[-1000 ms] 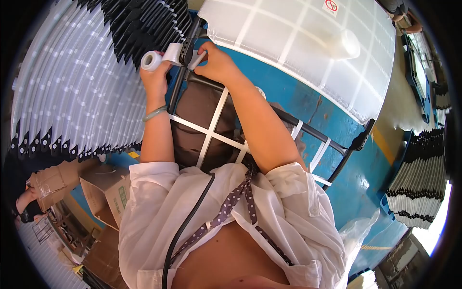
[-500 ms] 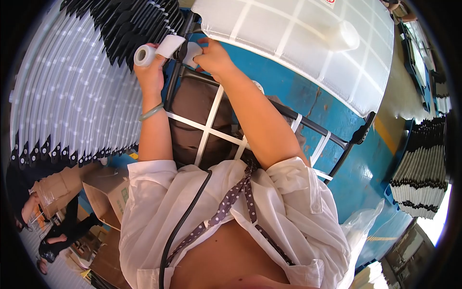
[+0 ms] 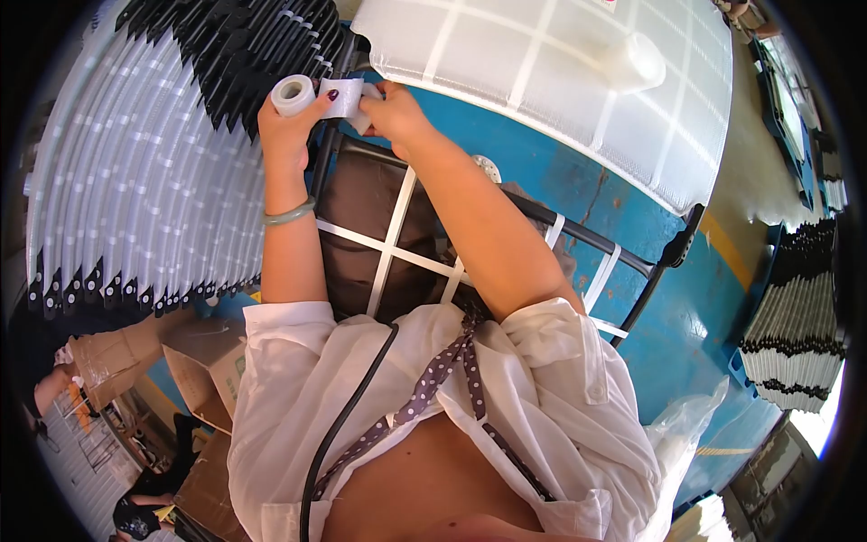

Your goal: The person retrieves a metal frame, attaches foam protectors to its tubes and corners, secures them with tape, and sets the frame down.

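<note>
My left hand grips a roll of white wrapping film, its thumb lying along the unrolled strip. The strip runs right from the roll, across the upper corner of a black tubular frame. On the other side of that corner, my right hand has its fingers closed on the film near the tube. White straps cross the frame, over a brown bag-like bundle. How far the film goes round the tube is hidden by the fingers.
Many stacked white panels with black ends rise close on the left. A white panel bears another white roll. Cardboard boxes stand lower left, near other people. More stacked frames are at right.
My left hand and the roll have moved slightly right, towards my right hand. The strip now lies flatter across the tube, with my left thumb on it.
</note>
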`<move>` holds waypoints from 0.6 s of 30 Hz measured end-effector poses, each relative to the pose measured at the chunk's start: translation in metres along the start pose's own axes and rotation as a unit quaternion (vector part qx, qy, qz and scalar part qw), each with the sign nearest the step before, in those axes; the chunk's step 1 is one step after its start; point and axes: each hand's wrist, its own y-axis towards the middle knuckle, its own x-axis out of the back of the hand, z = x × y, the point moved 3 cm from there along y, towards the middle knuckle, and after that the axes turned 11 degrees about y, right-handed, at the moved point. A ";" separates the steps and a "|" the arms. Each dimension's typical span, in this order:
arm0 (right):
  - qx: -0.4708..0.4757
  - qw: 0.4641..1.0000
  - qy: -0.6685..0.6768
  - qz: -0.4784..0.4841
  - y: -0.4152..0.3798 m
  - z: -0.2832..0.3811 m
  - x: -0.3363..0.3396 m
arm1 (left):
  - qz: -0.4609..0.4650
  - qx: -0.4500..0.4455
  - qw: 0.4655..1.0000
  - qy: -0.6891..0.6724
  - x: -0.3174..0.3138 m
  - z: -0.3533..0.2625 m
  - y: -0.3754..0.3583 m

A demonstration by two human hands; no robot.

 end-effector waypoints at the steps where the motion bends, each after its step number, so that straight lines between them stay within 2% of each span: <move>1: 0.002 1.000 -0.015 0.003 0.001 -0.001 0.000 | -0.007 0.000 0.998 0.060 -0.001 -0.006 0.000; 3: 0.007 0.999 -0.043 0.008 0.002 -0.002 0.001 | -0.021 -0.002 0.984 0.179 -0.003 -0.021 0.000; 4: 0.009 0.998 -0.057 -0.004 0.000 0.000 0.001 | 0.001 -0.037 0.968 0.248 -0.001 -0.027 0.004; 7: 0.196 0.938 -0.286 -0.016 0.012 -0.005 0.006 | 0.049 -0.085 0.917 0.386 -0.004 -0.044 0.010; 10: 0.237 0.897 -0.366 -0.067 0.003 0.005 0.006 | 0.011 -0.180 0.855 0.486 -0.014 -0.064 0.004; 11: 0.206 0.910 -0.356 -0.052 0.003 0.008 0.006 | -0.001 -0.213 0.832 0.513 -0.019 -0.069 0.000; 13: 0.144 0.931 -0.334 -0.025 0.002 0.010 0.008 | -0.024 -0.222 0.828 0.515 -0.025 -0.072 -0.010; 16: 0.198 0.869 -0.451 -0.038 0.006 0.005 0.009 | -0.044 -0.225 0.814 0.534 -0.025 -0.069 -0.016; 18: 0.156 0.894 -0.419 -0.018 0.008 0.003 0.011 | -0.052 -0.221 0.813 0.536 -0.026 -0.068 -0.016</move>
